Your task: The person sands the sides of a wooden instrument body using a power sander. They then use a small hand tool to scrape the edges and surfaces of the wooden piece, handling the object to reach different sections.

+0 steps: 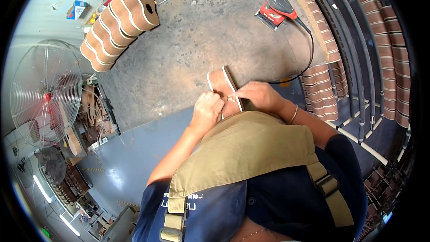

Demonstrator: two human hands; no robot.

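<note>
A small brown guitar body (218, 79) with pale edging lies across the near edge of the table (179, 65), its far end over the tabletop and its near end against the person's apron (255, 139). Whether the table bears its weight, I cannot tell. The left hand (208, 108) is curled, its fingertips on the body; how firmly it grips is not clear. The right hand (262, 96) has thumb and fingers drawn in at the edging, but whether they are clamped on anything cannot be told. A tiny pale scrap (231, 99) shows between the hands.

The step in hand looks like close finger work along the edging. The next move seems to call for a steady left hand and a light, exact right one.

At the table's far left lies a row of similar bodies (118, 27); at its far right, a red sander (274, 12) with a black cord (312, 47). Left of the table stands a fan (48, 97); right of it, a pipe rack (363, 145) holds more bodies.
</note>
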